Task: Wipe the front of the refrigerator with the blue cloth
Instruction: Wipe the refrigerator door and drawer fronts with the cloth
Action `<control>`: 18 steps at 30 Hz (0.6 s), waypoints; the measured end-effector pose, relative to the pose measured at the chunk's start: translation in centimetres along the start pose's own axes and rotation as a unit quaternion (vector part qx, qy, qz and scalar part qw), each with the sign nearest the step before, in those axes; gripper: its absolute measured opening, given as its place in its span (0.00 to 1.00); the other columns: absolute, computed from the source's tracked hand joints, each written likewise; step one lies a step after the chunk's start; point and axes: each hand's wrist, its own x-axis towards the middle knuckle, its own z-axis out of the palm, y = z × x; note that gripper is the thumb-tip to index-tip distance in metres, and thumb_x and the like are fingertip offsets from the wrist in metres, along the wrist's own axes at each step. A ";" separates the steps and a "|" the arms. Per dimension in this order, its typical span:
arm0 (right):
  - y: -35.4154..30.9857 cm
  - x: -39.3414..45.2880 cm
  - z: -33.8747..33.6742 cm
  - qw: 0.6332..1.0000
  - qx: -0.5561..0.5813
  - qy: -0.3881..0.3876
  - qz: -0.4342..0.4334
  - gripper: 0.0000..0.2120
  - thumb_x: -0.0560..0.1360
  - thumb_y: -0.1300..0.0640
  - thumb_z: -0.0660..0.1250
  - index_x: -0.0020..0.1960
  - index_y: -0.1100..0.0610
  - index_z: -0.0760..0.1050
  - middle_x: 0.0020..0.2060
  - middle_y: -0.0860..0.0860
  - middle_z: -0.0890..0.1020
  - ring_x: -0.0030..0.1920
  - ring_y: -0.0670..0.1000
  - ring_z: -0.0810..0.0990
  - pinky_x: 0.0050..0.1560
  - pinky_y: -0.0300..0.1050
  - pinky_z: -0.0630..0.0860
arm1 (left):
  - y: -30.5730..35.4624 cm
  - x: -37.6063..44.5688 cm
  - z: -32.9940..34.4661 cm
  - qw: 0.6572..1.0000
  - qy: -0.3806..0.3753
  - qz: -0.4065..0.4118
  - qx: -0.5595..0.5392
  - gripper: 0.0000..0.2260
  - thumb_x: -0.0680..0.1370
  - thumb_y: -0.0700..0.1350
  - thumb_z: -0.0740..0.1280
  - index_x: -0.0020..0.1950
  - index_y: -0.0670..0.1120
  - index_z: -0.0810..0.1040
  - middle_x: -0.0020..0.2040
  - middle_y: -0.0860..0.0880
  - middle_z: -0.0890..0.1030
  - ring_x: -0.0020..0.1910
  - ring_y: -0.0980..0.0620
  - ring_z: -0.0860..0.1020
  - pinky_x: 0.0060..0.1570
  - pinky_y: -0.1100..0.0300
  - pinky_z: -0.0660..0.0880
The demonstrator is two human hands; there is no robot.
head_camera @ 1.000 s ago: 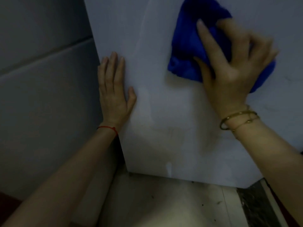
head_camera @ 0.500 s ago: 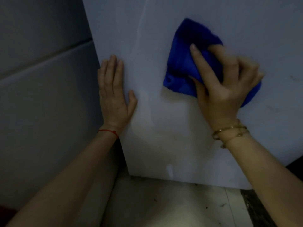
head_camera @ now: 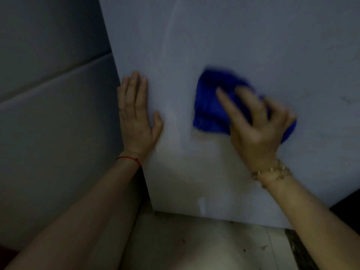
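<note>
The white refrigerator front [head_camera: 224,36] fills the upper middle and right of the head view. A crumpled blue cloth [head_camera: 210,106] is pressed flat against it by my right hand [head_camera: 253,125], whose fingers spread over the cloth; the hand and cloth are motion-blurred. My left hand [head_camera: 136,117] lies flat and open on the door near its left edge, holding nothing. A red string sits on the left wrist, gold bracelets on the right.
A grey panelled wall [head_camera: 48,114] stands left of the refrigerator. Pale tiled floor [head_camera: 204,246] shows below the door's bottom edge, with a dark strip [head_camera: 298,248] at the lower right. A small pale mark [head_camera: 201,204] sits near the door's bottom.
My right hand has slid the blue cloth downward over the door. My left hand has stayed flat in the same place on the door.
</note>
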 end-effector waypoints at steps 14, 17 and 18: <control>-1.3 -4.5 -2.7 0.994 0.008 -0.090 -0.063 0.23 0.81 0.64 0.61 0.71 0.45 0.69 0.66 0.47 0.71 0.50 0.56 0.70 0.46 0.51 0.67 | 0.3 0.3 -0.4 1.000 -0.008 0.005 0.009 0.24 0.82 0.49 0.55 0.76 0.40 0.59 0.76 0.41 0.58 0.82 0.58 0.45 0.82 0.55 0.45; 0.0 3.5 1.0 0.997 -0.025 0.031 0.064 0.24 0.76 0.56 0.72 0.69 0.43 0.72 0.64 0.44 0.72 0.51 0.53 0.69 0.47 0.47 0.63 | 0.3 0.1 -0.3 1.000 -0.010 -0.002 0.011 0.24 0.82 0.49 0.56 0.76 0.41 0.58 0.77 0.42 0.57 0.82 0.57 0.46 0.82 0.54 0.45; -0.3 4.4 1.4 0.996 -0.032 0.038 0.071 0.24 0.75 0.55 0.73 0.69 0.43 0.73 0.63 0.44 0.72 0.51 0.52 0.69 0.47 0.47 0.63 | 0.4 0.2 -0.3 1.000 -0.012 -0.003 0.009 0.24 0.82 0.49 0.56 0.76 0.41 0.58 0.77 0.42 0.57 0.82 0.58 0.46 0.82 0.54 0.45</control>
